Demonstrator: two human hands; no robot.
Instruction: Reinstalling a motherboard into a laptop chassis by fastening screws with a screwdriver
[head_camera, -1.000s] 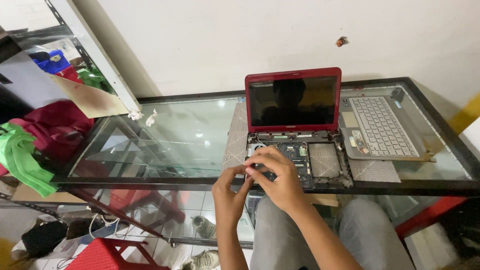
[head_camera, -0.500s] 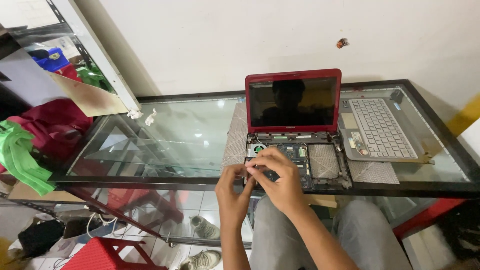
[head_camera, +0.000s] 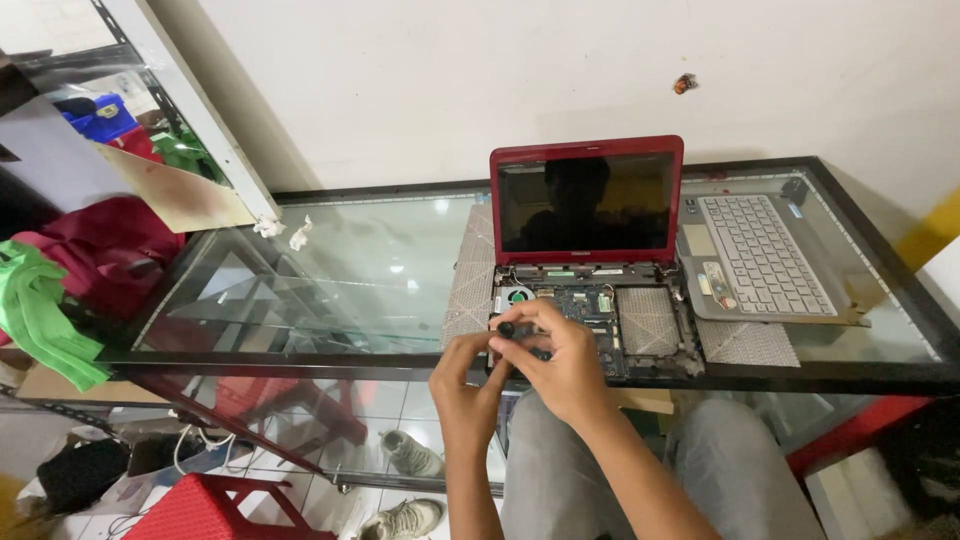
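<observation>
Barely shifted since a second ago, your right hand (head_camera: 565, 360) pinches the small black screwdriver (head_camera: 520, 330) over the opened red laptop (head_camera: 590, 290) at the table's near edge, left hand (head_camera: 465, 385) curled alongside; keep it upright.

both bare forearms rise from the bottom edge and meet at the middle. the left hand (head_camera: 468, 385) is cupped with its fingers curled toward the right hand (head_camera: 560, 360), which arches over it, knuckles up. the fingertips of both hands pinch close together, touching.
</observation>
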